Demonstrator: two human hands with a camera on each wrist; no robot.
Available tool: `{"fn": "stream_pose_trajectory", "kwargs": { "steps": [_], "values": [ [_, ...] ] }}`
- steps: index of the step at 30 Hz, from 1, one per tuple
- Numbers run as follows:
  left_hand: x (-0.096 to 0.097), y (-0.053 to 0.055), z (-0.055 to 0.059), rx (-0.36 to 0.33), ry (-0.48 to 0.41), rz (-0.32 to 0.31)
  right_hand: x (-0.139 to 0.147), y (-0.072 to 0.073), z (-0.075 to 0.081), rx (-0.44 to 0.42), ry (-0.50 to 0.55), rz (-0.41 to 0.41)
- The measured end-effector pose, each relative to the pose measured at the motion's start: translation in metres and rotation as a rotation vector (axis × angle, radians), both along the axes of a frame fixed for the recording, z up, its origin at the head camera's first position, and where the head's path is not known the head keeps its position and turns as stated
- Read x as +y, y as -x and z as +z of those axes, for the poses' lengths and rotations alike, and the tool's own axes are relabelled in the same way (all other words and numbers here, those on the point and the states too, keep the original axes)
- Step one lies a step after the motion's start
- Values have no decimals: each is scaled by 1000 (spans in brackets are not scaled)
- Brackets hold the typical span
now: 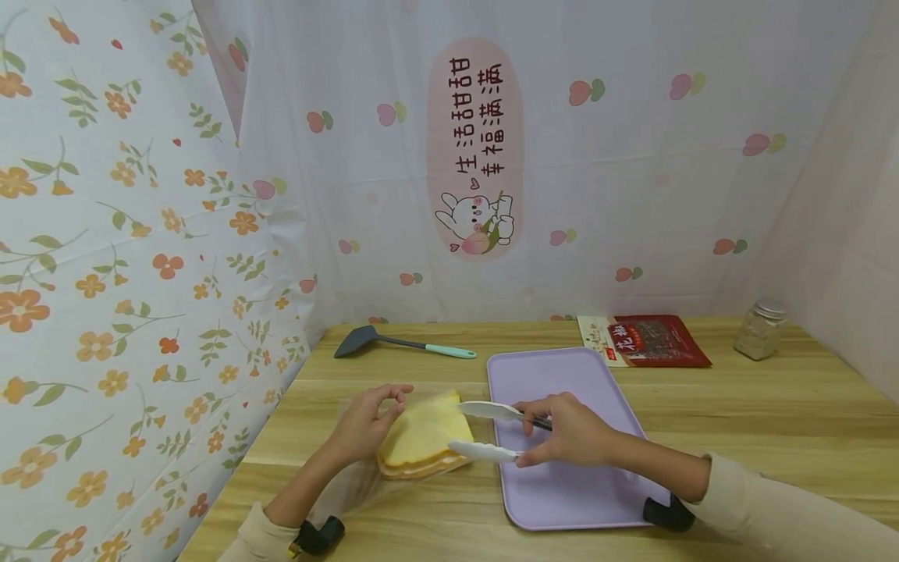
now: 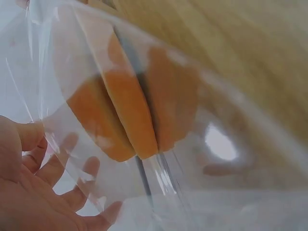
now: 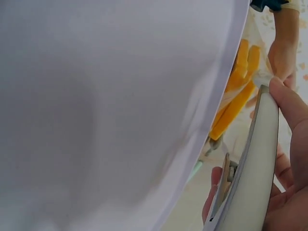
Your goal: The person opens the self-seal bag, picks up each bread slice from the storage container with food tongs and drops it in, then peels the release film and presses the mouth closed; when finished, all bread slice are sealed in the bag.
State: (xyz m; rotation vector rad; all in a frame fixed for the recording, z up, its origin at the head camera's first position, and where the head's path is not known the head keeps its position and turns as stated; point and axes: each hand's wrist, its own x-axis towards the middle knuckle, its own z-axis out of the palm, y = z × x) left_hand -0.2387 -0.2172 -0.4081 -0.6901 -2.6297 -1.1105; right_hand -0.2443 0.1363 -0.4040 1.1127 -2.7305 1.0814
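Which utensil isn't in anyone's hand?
The gray-and-mint spatula: it lies on the wooden table with no hand touching it, while the tongs are held in the right hand.

Left hand [image 1: 367, 423], right hand [image 1: 572, 432] apart

Prob. a kitchen, tho curtains [image 1: 632, 195] hide the rm: spatula [image 1: 403, 342], spice pkt [image 1: 649, 341] & jar [image 1: 761, 331] on wood-grain tbl [image 1: 772, 414].

Your lilac rectangular tray [image 1: 562, 499] presents smooth matt plastic; your transparent wrapper [image 2: 221, 144], glossy plastic film; your yellow-brown tabletop [image 1: 758, 437], wood grain.
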Motion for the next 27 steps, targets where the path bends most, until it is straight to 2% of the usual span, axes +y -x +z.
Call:
{"fn": "stream_pose_trajectory", "kwargs": {
  "steps": [5,9,15,21,27],
  "values": [
    [0,-1,-1,-12,7,30,6,-6,3,-3,-29,-17],
    [-2,-1,1,-36,-19,53,14,-9,5,-8,-40,-22],
    [-6,0,1,-41,-52,24,28,-9,7,9,-51,-20],
    [-5,0,2,-29,-48,30,42,-9,6,33,-41,-25],
    [-5,0,1,-6,-44,28,63,-11,8,-22,-17,-45]
  ]
}}
